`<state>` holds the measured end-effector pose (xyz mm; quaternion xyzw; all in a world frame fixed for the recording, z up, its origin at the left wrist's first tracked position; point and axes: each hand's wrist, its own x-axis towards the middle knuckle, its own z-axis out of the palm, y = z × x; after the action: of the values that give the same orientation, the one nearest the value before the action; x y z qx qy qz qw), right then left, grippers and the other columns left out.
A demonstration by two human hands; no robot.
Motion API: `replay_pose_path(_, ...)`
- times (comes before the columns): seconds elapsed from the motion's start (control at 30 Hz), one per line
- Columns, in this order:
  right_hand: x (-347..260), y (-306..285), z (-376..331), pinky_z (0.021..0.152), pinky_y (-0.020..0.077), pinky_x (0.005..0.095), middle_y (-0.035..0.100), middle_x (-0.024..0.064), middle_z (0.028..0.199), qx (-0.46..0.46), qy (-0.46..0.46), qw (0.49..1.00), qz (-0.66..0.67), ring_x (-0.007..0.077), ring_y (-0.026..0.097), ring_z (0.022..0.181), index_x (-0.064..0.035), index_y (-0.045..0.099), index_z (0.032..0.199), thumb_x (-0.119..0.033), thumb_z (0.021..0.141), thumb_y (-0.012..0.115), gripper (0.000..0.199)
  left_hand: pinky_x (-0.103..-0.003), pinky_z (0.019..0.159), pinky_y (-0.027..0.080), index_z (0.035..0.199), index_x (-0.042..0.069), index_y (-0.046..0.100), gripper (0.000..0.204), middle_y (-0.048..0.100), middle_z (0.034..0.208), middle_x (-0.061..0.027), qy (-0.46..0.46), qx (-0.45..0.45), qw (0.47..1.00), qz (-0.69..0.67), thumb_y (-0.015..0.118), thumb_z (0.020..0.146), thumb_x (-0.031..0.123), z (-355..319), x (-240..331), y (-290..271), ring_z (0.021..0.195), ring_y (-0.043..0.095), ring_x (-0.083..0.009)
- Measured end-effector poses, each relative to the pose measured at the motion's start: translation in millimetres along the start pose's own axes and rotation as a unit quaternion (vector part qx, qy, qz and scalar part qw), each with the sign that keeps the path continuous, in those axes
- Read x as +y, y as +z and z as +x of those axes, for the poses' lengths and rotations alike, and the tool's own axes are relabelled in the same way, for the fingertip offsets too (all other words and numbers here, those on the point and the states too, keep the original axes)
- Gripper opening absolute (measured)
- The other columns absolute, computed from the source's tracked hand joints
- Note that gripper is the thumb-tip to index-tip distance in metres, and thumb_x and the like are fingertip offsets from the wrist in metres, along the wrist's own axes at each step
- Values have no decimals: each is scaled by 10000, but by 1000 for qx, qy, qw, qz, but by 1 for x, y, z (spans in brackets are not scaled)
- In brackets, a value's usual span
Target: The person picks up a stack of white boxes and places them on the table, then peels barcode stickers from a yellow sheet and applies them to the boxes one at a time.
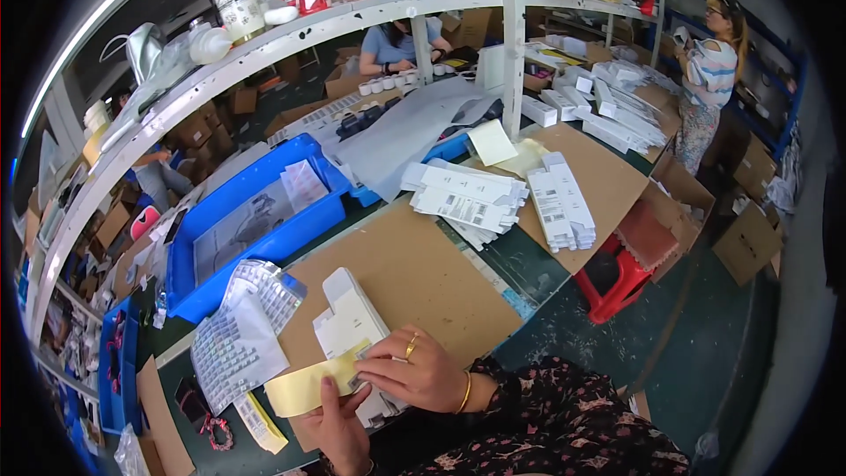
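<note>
1. Stack of flat white cartons, on the cardboard sheet and partly under the hands: could skew or fan out, likely cause a sideways push from the wrist or fingers on loose, smooth pieces.
2. Yellow strip, across the near part of that stack: could crease or tear if the two sides pull unevenly; it already bows.
3. Left hand pinches the strip's lower edge, thumb on top. Right hand has bent fingertips on its right end; pinching or just pressing, can't tell. Fingers hide the contact spot, so a crooked placement could go unnoticed.
4. Around: white shelf beam spans the far side, limiting reach across the bench.
5. Blue tray sits beyond, to the left, blocking that side.
6. Two carton piles farther off, to the right, well apart from the hands.
7. Silver label sheets, just beside the strip's left end: nearest obstacle, could get snagged if the strip swings left.
8. Yellow-and-white slip and red cord loop near the bench's front edge; minor clutter.
</note>
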<state>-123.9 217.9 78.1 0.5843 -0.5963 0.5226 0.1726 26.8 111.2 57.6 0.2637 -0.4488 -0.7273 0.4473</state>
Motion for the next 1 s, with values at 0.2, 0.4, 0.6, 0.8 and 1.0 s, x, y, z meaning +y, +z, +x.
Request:
replay_pose_path(0.2,2,4,1,778,489,377,666,29,972,-17,-5,1000,9,219,656,844,-75,773,1056,-81,796,834,267,-431,813,686,1301,-59,603,275,716,1171,-169,8,0,998,-56,566,1077,98,-4,-3,7,1006,747,-266)
replay_pose_path(0.4,9,14,3,788,524,378,676,73,990,-35,22,999,29,257,667,866,-61,776,1088,-15,800,818,295,-453,852,681,1330,-63,569,284,691,1223,-176,-4,14,998,-64,533,1089,84,3,3,10,1047,734,-293)
replay_pose_path(0.6,9,15,16,793,554,320,685,103,1020,-51,99,989,93,248,686,931,-21,774,1116,68,814,803,317,-443,844,686,1279,-76,580,260,702,1206,-172,-8,-25,996,-81,536,1093,98,24,18,9,1019,745,-288)
replay_pose_path(0.8,16,25,12,753,533,318,677,93,982,-51,30,997,56,233,663,880,-10,774,1091,85,808,803,301,-428,832,689,1234,-85,605,252,721,1167,-180,-38,-54,992,-103,547,1092,115,27,9,6,962,762,-277)
replay_pose_path(1.0,15,26,20,721,506,342,669,85,940,-41,-18,999,14,244,639,830,-18,777,1064,78,782,813,301,-425,827,689,1232,-84,605,248,718,1177,-185,-20,-54,994,-97,547,1092,112,25,12,9,991,757,-279)
